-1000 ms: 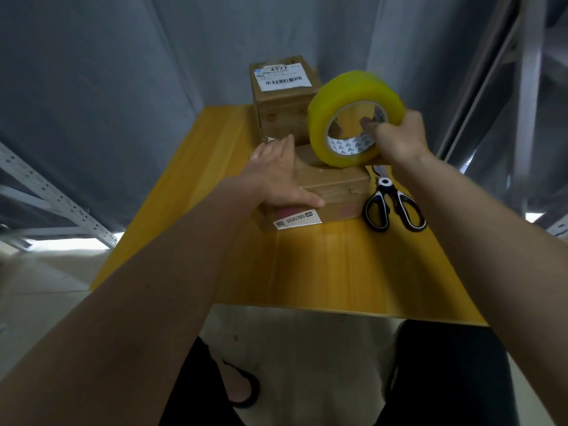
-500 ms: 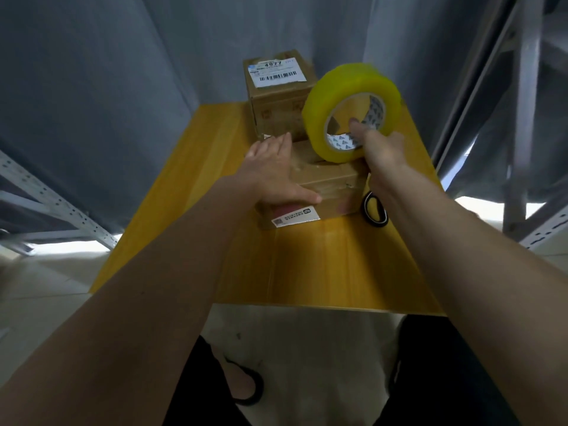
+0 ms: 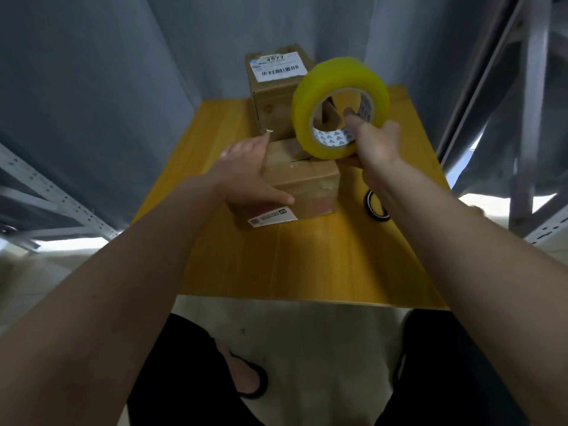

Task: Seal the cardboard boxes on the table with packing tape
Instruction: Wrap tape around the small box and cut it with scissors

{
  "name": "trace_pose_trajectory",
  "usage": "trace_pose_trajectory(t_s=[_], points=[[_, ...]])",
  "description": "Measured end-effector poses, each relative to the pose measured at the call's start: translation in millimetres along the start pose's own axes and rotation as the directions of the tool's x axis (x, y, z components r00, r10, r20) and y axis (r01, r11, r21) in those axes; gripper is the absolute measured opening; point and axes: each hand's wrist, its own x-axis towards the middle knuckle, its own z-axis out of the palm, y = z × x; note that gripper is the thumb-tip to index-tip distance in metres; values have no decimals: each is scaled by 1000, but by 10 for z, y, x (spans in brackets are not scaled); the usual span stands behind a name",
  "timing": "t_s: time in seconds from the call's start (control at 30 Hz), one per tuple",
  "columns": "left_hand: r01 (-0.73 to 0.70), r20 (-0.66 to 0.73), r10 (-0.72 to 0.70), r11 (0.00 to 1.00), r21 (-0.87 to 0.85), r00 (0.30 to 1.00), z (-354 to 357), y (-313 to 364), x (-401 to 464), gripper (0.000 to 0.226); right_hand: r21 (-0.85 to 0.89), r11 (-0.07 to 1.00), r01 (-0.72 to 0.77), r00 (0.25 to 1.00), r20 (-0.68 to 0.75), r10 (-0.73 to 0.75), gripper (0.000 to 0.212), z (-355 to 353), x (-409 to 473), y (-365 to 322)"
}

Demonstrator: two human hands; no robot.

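A low cardboard box (image 3: 302, 182) with a white label on its near side lies in the middle of the yellow table (image 3: 307, 259). My left hand (image 3: 246, 170) lies flat on the box's left half, fingers straight, thumb along the near edge. My right hand (image 3: 373, 142) grips a big yellow roll of packing tape (image 3: 339, 107), fingers through its core, and holds it upright just above the box's far right corner. Behind stands a taller cardboard box (image 3: 273, 93) with a barcode label on top.
Scissors with black handles (image 3: 375, 206) lie on the table right of the low box, mostly hidden by my right forearm. Grey curtains close in the far end and both sides. Metal shelf frames stand left (image 3: 46, 195) and right (image 3: 534, 118).
My right hand has brought the tape roll left and lower, down to the low box's far right corner. My left hand has slid a little toward the box's left side.
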Motion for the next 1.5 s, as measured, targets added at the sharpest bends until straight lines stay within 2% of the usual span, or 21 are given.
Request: trace_pose_trajectory(t_s=[0.23, 0.4, 0.6, 0.8, 0.87, 1.0, 1.23, 1.5], points=[[2, -17, -2, 1000, 8, 1000, 12, -94, -33, 147, 152, 982, -115, 993, 40, 110, 13, -2, 6, 38], [-9, -31, 9, 1000, -5, 999, 20, -96, -32, 143, 218, 948, -233, 966, 162, 200, 15, -87, 46, 29], [52, 77, -50, 998, -31, 996, -87, 69, 72, 152, 180, 970, -165, 982, 118, 146, 15, -66, 71, 73], [-18, -119, 10, 998, -63, 993, 66, 370, 145, 139, 204, 968, -147, 988, 81, 133, 23, -80, 82, 90], [-15, -127, 5, 997, -76, 992, 84, 344, 148, 139, 222, 956, -191, 980, 91, 174, 28, -35, 48, 145], [-10, -133, -2, 996, -90, 991, 73, 328, 155, 137, 239, 921, -307, 948, 157, 275, 22, 66, 16, 191], [-28, -142, 15, 995, -92, 990, 73, 307, 167, 128, 198, 929, -314, 943, 178, 281, 16, -118, 209, 72], [-27, -133, 13, 995, -98, 991, 53, 323, 149, 125, 250, 885, -393, 918, 154, 365, 33, -178, 241, 152]])
